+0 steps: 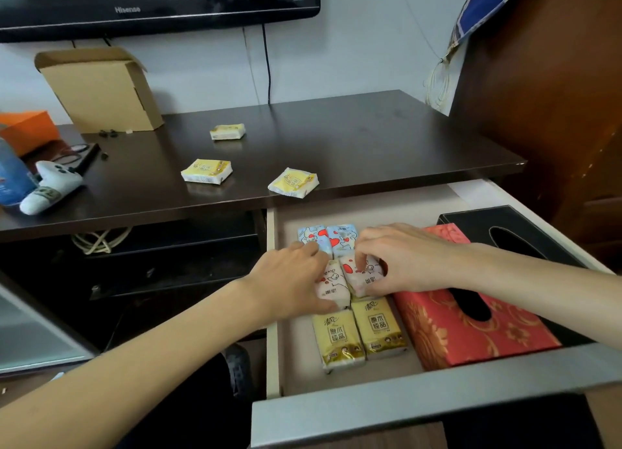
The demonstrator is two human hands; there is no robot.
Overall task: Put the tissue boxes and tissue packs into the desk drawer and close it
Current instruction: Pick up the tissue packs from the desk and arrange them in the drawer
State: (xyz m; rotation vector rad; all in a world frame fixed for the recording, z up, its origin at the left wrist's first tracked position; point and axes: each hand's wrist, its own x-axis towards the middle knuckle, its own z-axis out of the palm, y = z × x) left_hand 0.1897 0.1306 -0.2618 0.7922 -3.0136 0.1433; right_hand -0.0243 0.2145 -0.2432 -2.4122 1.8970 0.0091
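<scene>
Head view: left hand [292, 280] pinches one pink-and-white plastic tissue pack [331, 285], right hand [400, 260] pinches its twin [361, 278], both in the open pale desk drawer [404, 405]. Seat them flush between the blue [328, 236] and gold packs [360, 334]. Three yellow packs [293, 183] wait on the dark desktop [370, 139].

cardboard box [101, 88] | game controller [50, 188] | television [158, 1] | orange bag [28, 130]

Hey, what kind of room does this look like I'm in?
Probably a living room or bedroom at home, at a TV desk. A Hisense television hangs on the wall above the dark desk, a white game controller lies on it, and the open drawer holds household tissue packs.
</scene>
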